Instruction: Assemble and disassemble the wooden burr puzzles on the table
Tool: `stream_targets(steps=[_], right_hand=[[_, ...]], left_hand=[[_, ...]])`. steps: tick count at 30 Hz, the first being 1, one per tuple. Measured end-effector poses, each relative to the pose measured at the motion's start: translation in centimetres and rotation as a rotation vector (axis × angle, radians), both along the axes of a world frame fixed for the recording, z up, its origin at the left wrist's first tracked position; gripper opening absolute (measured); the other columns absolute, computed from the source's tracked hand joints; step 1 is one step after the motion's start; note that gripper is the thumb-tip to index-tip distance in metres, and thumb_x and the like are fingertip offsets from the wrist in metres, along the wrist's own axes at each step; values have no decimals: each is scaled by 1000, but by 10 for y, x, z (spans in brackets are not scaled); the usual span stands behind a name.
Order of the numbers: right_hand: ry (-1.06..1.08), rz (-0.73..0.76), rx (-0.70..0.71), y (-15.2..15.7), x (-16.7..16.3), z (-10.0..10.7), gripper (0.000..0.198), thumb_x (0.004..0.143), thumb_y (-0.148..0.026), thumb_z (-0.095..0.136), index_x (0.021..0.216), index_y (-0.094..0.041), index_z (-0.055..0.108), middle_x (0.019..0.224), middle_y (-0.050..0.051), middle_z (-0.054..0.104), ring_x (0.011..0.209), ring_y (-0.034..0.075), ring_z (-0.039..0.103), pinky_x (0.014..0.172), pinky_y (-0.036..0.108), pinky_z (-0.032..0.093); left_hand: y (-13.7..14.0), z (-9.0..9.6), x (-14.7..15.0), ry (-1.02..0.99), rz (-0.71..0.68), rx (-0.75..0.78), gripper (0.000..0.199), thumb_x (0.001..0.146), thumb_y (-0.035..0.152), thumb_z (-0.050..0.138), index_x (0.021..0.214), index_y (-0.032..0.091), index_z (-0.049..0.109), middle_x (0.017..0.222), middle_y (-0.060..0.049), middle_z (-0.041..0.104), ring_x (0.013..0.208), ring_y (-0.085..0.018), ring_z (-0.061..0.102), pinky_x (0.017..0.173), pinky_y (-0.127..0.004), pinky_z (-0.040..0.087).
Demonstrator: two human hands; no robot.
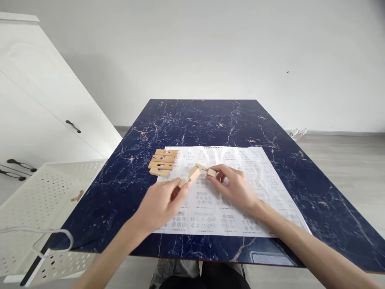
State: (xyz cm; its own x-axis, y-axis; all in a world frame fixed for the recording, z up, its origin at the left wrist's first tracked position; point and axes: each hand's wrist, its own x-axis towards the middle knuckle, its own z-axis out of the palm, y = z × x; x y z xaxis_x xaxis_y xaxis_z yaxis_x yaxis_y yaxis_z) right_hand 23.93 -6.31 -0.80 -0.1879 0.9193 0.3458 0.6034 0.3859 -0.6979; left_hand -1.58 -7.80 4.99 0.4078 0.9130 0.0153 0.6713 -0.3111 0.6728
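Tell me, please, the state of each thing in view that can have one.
Left hand: closed on wood.
Right hand: closed on wood.
Held wooden pieces: close together; whether joined is unclear.
Wooden pieces at left: lying side by side.
Printed sheet: spread open, creased.
Cabinet doors: appear closed.
White cable: bent in a curve.

One left hand (161, 200), thumb and fingers pinched; left forearm (122, 243) bare, angled inward. One right hand (236, 185), likewise pinched; right forearm (290, 224) bare, angled inward.
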Motion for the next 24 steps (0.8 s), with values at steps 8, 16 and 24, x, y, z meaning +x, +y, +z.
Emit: stream_targets(steps=[8, 16, 24], right_hand=[[-6, 32, -53, -1, -3, -1, 23, 105, -40, 63, 112, -21, 72, 81, 5, 75, 65, 18, 64, 64, 33, 50], [-18, 55, -80, -4, -1, 2, 25, 104, -42, 61, 114, -21, 72, 81, 4, 75, 64, 18, 64, 61, 33, 49], [-56, 79, -47, -5, -1, 6, 22, 104, -39, 61, 111, -22, 72, 77, 3, 75, 64, 17, 65, 61, 31, 47]], left_hand=[[15, 16, -78, -36, 49, -489, 63, 103, 72, 48, 67, 20, 47, 59, 3, 42, 52, -11, 38, 51, -26, 28], [43, 15, -86, -41, 198, -731, 70, 83, 87, 65, 69, 18, 58, 59, 2, 48, 47, -8, 34, 42, -22, 20], [43, 11, -75, 394, 280, -350, 69, 95, 81, 45, 72, 19, 65, 57, -5, 65, 50, -21, 64, 50, -30, 45]])
